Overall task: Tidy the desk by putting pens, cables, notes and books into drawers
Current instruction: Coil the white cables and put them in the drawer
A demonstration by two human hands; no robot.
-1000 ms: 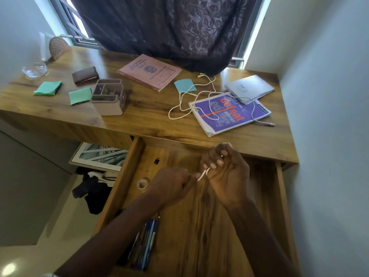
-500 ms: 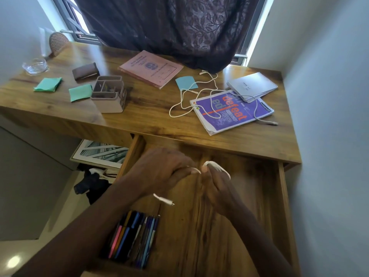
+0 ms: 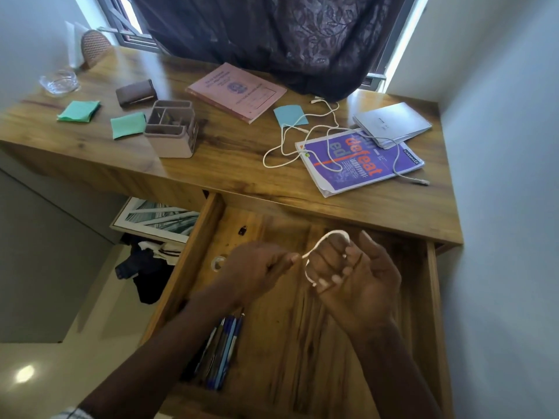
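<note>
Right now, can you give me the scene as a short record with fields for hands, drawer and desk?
left hand: pinches one end of the short white cable
right hand: holds that cable looped over its curled fingers
drawer: open, pens lying at its near left
desk: long white cable, purple book, pink book, grey booklet, blue sticky note, two green sticky notes

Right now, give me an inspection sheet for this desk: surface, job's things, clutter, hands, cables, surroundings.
Surface: wooden desk, drawer pulled open.
Job's things: pens in the drawer; pink book, purple book, white notebook, green notes and blue note on the desk.
Clutter: organiser, brown wallet, glass dish.
Hands: left hand pinches the short cable; right hand has it looped round its fingers.
Cables: short cable held; long cable sprawled over the purple book.
Surroundings: dark curtain; framed picture and clothes on the floor.
</note>
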